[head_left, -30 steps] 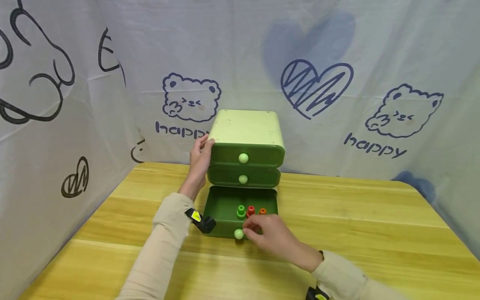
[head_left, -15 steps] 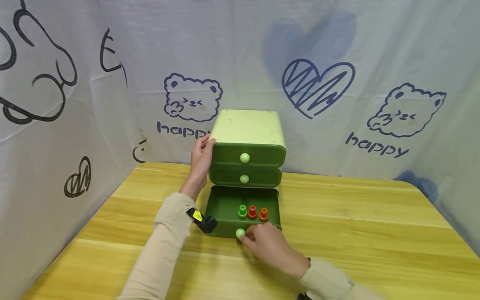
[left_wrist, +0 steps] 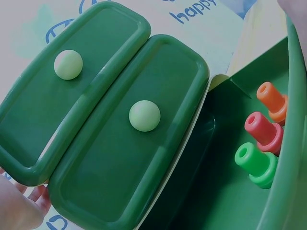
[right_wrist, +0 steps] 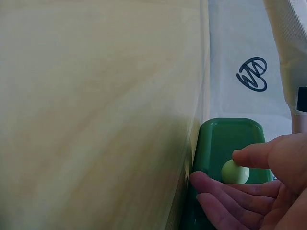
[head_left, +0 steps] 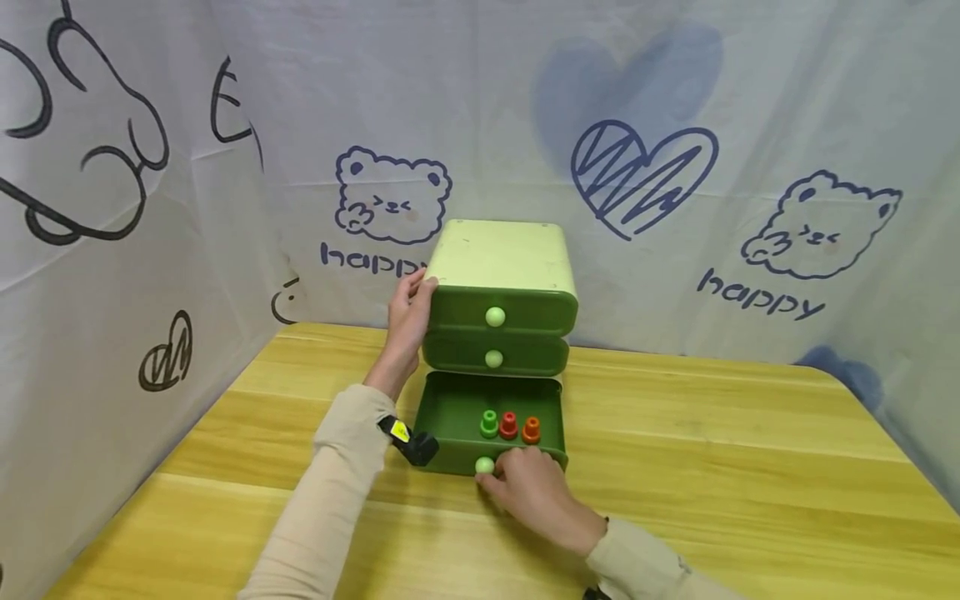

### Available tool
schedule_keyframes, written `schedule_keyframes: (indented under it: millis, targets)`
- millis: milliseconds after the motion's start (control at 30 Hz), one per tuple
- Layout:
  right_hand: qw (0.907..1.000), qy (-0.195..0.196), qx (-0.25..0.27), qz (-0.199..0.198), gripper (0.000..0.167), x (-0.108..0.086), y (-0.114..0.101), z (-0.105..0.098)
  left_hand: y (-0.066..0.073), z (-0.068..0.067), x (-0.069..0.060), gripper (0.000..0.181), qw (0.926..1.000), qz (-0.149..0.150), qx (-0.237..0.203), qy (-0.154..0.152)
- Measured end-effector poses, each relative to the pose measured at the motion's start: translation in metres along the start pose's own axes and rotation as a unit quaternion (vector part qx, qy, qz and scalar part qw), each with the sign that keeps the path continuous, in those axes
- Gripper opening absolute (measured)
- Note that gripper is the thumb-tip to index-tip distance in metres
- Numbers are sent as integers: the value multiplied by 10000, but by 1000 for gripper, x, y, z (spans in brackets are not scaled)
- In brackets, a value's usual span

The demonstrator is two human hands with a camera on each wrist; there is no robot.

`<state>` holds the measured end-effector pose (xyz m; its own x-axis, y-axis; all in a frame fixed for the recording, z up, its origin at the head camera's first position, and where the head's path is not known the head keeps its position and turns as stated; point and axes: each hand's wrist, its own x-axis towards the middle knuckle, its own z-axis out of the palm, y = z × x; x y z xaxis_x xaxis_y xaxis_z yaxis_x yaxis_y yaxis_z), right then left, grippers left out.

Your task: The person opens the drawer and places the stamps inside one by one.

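Note:
A small cabinet (head_left: 502, 257) with a cream top and three green drawers stands on the table. My left hand (head_left: 408, 321) rests against its left side near the top front corner, the fingers fairly straight. The bottom drawer (head_left: 450, 457) is pulled out. At its front, my right hand (head_left: 536, 492) pinches the pale green knob (right_wrist: 235, 172) between thumb and fingers. Inside the drawer, near its front wall, a green (left_wrist: 256, 165), a red (left_wrist: 264, 133) and an orange stepped peg (left_wrist: 272, 103) stand side by side. The upper drawer (head_left: 465, 310) and middle drawer (head_left: 457, 353) are closed.
The wooden table (head_left: 712, 467) extends to both sides of the cabinet. A white cloth (head_left: 495, 100) with drawn bears and hearts hangs close behind it and along the left. Both wrists wear cameras, such as the left wrist camera (head_left: 411, 442).
My right hand has moved left and slightly down onto the bottom knob, leaving the orange peg in full view. My left hand stays on the cabinet. The view has shifted slightly.

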<state>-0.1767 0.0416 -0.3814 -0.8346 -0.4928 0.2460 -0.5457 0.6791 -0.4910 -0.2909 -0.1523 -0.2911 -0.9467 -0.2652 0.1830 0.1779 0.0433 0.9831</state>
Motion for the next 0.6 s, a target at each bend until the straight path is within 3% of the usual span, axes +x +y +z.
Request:
schedule_keyframes:
  millis: [333,600]
  targets:
    - [9993,357,-126,-66,39,5,2,1,1,1,0,52,10000,46,37,-18]
    - [9983,564,-3,113,42,16,7,1,1,1,-1,52,10000,15,48,-29]
